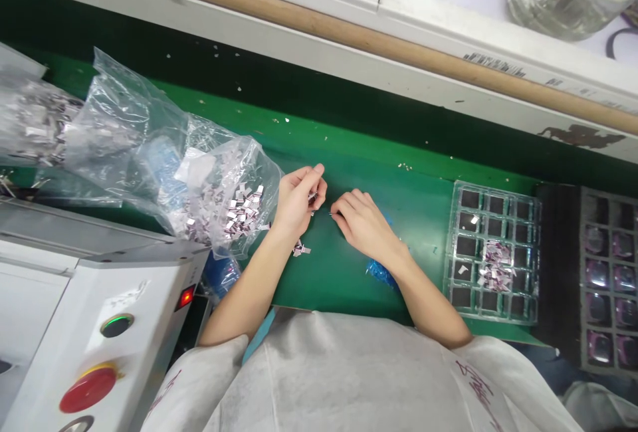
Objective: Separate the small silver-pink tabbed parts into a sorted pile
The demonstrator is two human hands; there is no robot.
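Head cam: left hand (300,201) has its fingers curled around some small metallic pieces (313,199), just above the green desk (343,279). Right hand's (359,219) fingers are pinched on a tiny sliver (331,213), near the left.

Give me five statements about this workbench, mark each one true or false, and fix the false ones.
1. The left hand has small silvery pieces in its grip. True.
2. The right hand is touching the left hand. False: green work surface shows between them.
3. The clear compartment tray lies to the person's left. False: it lies to the right.
4. Blue scraps lie beside the right forearm. True.
5. The large red push button is on the black tray with compartments. False: it is on the light grey machine housing.
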